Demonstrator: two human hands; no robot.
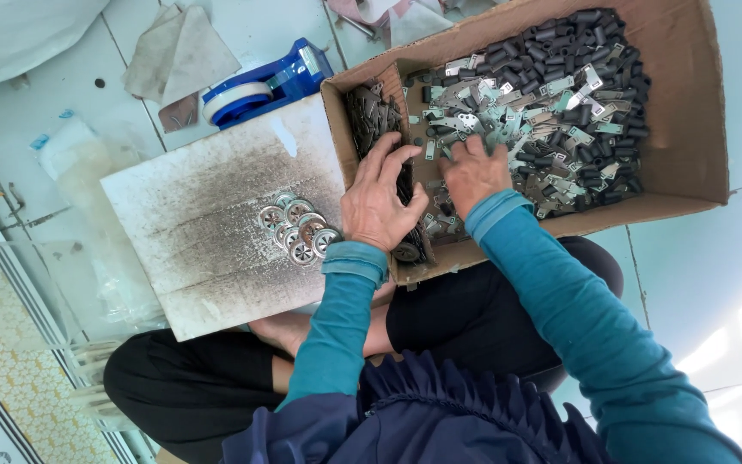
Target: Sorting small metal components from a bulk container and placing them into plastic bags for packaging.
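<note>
A cardboard box (689, 103) lies in front of me, filled with small flat metal plates (508, 112) and short dark cylinders (611, 86). My right hand (472, 170) is inside the box, fingers spread among the metal plates. My left hand (380, 202) rests over the box's left compartment, fingers on a stack of dark metal pieces (369, 116); whether it grips any is hidden. Several round silver discs (298, 230) lie clustered on a dirty white board (208, 223) just left of my left hand.
A blue tape dispenser (264, 86) sits beyond the board. Grey cloth (178, 51) and clear plastic bags (79, 163) lie on the pale tiled floor. My crossed legs in black trousers (191, 387) are below the board and box.
</note>
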